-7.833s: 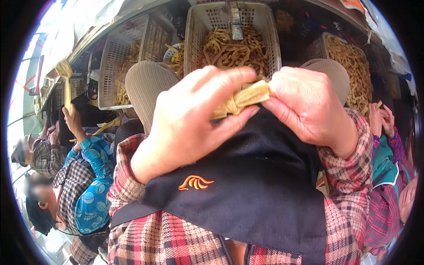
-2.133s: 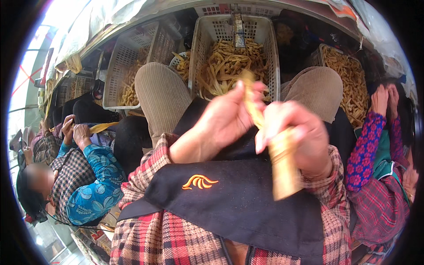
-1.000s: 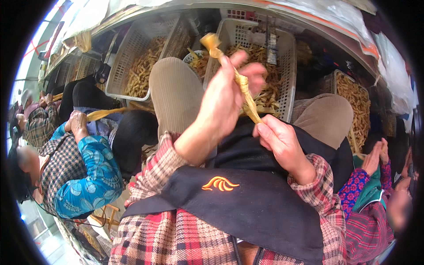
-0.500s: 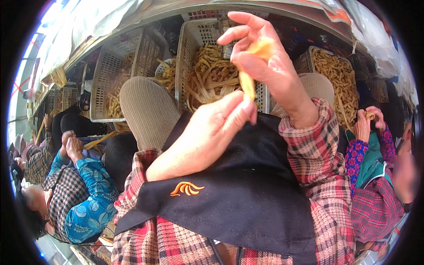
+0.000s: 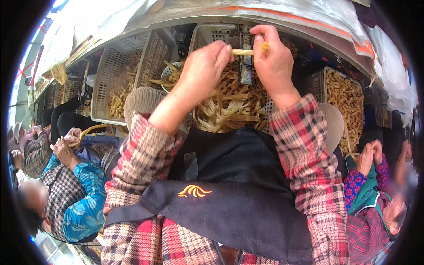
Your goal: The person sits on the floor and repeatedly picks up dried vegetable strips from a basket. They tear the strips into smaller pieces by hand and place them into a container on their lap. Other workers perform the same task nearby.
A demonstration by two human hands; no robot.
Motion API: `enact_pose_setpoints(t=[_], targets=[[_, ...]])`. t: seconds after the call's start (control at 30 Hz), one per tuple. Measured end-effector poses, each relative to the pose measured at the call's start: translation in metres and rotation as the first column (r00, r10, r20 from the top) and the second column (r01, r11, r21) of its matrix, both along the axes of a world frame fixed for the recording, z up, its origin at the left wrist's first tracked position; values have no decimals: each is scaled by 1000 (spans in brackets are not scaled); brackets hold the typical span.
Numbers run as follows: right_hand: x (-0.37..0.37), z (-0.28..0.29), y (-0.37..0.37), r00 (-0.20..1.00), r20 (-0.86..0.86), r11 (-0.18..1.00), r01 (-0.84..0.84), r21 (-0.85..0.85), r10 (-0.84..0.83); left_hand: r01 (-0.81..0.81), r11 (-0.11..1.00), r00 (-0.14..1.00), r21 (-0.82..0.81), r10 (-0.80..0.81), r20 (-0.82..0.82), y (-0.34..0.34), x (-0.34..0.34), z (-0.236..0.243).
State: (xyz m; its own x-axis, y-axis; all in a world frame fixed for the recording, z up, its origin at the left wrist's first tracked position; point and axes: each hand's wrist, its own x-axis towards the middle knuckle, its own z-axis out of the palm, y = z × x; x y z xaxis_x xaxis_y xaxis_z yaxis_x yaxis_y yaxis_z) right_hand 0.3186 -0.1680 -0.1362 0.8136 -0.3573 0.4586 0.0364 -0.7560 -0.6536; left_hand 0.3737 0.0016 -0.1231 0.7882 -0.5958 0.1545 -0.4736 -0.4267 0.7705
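Note:
A yellowish twisted strip (image 5: 242,52) is stretched level between my two hands, over the crate in front of my knees. My left hand (image 5: 205,64) pinches its left end, thumb and fingers pressed together. My right hand (image 5: 274,59) is closed on the other end, and a small tuft of the strip shows at its fingers. Beneath them, the white plastic crate (image 5: 196,37) holds loose flat strips (image 5: 227,110) toward me and knotted or twisted pieces (image 5: 258,95) farther right. A dark narrow metal bar (image 5: 246,73) stands upright behind the strip.
Another crate (image 5: 104,84) with similar pieces stands to the left, beside a white bowl (image 5: 168,75) of strips. A full crate (image 5: 346,106) is at the right. Co-workers sit on both sides, one in a blue sleeve (image 5: 84,190). White sheeting (image 5: 176,13) covers the table edge ahead.
Both hands have moved forward over the crate. The strip, upright before between the hands, is now twisted and held level. My right fingers, spread before, have closed on it.

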Motion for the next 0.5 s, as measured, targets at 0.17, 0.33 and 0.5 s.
enact_pose_setpoints(t=[0.17,0.33,0.5], targets=[[-8,-78,-45,969,-155,928,232,292,-193,-101,952,926,290,197,-323,39,38,-13],[43,-154,-80,654,-754,972,214,95,-70,-136,990,730,-24,84,-678,81,54,-7],[101,-241,-70,762,-602,943,-330,-43,239,-327,935,676,-140,128,-725,78,57,-3]])
